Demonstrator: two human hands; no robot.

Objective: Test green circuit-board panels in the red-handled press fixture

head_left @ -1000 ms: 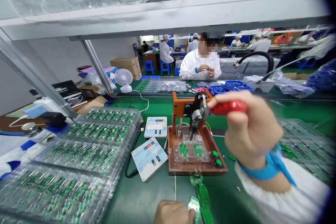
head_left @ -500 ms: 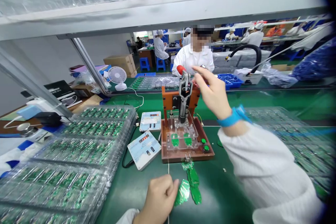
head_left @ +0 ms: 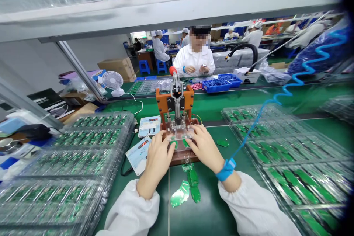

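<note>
A press fixture [head_left: 174,99] with an orange frame, metal toggle clamp and red-tipped handle stands on the bench, its handle up. Both my hands are at its front, below the clear upper plate. The thumb and fingers of my left hand [head_left: 156,155] close on the left green circuit board [head_left: 174,143]. My right hand [head_left: 206,145], with a blue wrist strap [head_left: 226,169], does likewise at the right green circuit board [head_left: 185,143]. The fingers partly hide both boards. Nearer me lie a loose shiny green board [head_left: 180,194] and a short row of overlapping green boards [head_left: 193,179].
Left of the fixture are two white meter boxes [head_left: 137,155] and stacked clear trays of boards [head_left: 91,147]. More board trays [head_left: 276,151] stand at right, crossed by a coiled blue cord [head_left: 265,103]. A lone board [head_left: 222,142] lies beside the fixture. A co-worker [head_left: 193,59] sits opposite.
My right hand has come down from beside the clamp handle to the front of the fixture. My left hand has let go of the loose shiny board and moved up to the fixture.
</note>
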